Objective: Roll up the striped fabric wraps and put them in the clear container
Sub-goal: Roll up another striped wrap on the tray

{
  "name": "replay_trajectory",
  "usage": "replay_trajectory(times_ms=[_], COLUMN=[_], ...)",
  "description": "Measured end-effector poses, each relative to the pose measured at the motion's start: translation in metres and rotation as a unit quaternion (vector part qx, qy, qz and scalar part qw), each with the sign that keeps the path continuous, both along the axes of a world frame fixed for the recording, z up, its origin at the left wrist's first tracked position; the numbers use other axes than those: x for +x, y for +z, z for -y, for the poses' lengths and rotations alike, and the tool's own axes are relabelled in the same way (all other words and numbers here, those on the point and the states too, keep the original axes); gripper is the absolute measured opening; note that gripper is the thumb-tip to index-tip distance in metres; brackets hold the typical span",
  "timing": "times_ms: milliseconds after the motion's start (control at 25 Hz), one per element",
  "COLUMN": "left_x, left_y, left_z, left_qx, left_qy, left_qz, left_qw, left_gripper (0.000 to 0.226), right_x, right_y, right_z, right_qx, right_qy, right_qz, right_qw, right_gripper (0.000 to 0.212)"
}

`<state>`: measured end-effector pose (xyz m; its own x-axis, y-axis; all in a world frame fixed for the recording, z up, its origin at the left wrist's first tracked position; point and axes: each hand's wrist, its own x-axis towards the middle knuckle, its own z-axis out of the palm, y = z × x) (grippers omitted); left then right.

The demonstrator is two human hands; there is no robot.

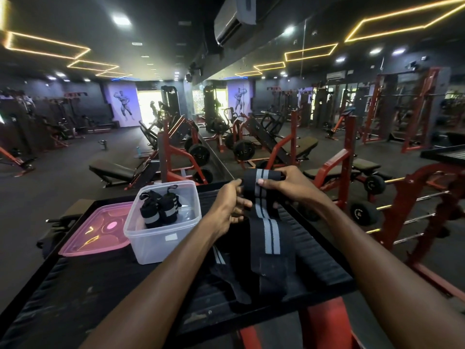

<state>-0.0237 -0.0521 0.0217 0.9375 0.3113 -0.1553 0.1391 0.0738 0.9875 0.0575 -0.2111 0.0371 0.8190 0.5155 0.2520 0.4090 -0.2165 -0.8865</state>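
Both hands hold a striped wrap up over a black platform. The left hand pinches its edge; the right hand curls round the top, likely starting the roll while the tail hangs straight. Two rolled wraps already stand in the clear container, left, beside a pink lid.

Two rolled wraps in container; lid left; loose wrap right
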Motion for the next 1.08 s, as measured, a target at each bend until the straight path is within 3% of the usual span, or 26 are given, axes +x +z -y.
replay_trajectory(times_ms=[120, 200, 280, 360, 520, 560, 680, 800, 880, 960, 1080], left_x=[0.001, 0.002, 0.002, -0.002, -0.007, -0.004, 0.004, 0.004, 0.007, 0.01, 0.018], left_y=[-0.008, -0.018, -0.024, -0.031, -0.05, -0.059, -0.078, -0.088, -0.09, -0.087, -0.085], left_z=[-0.002, -0.004, -0.001, 0.003, 0.002, 0.001, -0.005, -0.015, -0.018, -0.016, -0.015], left_qx=[0.077, 0.096, 0.093, 0.098, -0.048, -0.045, 0.036, 0.285, 0.34, 0.312, 0.302], left_qy=[0.009, -0.016, -0.041, -0.044, -0.035, -0.045, -0.081, -0.131, -0.112, -0.08, -0.07], left_qz=[0.032, 0.017, -0.001, -0.004, -0.021, -0.029, -0.036, 0.02, 0.039, 0.058, 0.081], left_qw=[0.996, 0.995, 0.995, 0.994, 0.998, 0.998, 0.995, 0.949, 0.933, 0.945, 0.947], left_gripper=[0.006, 0.035, 0.051, 0.044, 0.008, 0.018, 0.054, 0.084, 0.068, 0.035, 0.016], right_x=[0.006, 0.017, 0.024, 0.024, 0.015, 0.015, 0.024, 0.032, 0.032, 0.023, 0.006], right_y=[0.0, -0.007, -0.018, -0.028, -0.055, -0.065, -0.084, -0.096, -0.099, -0.096, -0.086], right_z=[-0.006, -0.012, -0.02, -0.024, -0.021, -0.02, -0.02, -0.019, -0.014, -0.01, -0.006], right_qx=[0.028, 0.049, 0.039, 0.008, 0.022, 0.036, -0.031, -0.042, -0.007, -0.006, -0.005], right_qy=[-0.05, -0.07, -0.084, -0.097, -0.035, -0.012, -0.059, -0.069, -0.029, 0.013, 0.056], right_qz=[-0.045, -0.104, -0.135, -0.076, 0.04, 0.063, 0.063, 0.05, 0.036, 0.013, 0.027], right_qw=[0.997, 0.991, 0.986, 0.992, 0.998, 0.997, 0.996, 0.996, 0.999, 1.0, 0.998], right_gripper=[0.034, 0.048, 0.045, 0.026, 0.015, 0.006, 0.015, 0.024, 0.009, 0.007, 0.018])
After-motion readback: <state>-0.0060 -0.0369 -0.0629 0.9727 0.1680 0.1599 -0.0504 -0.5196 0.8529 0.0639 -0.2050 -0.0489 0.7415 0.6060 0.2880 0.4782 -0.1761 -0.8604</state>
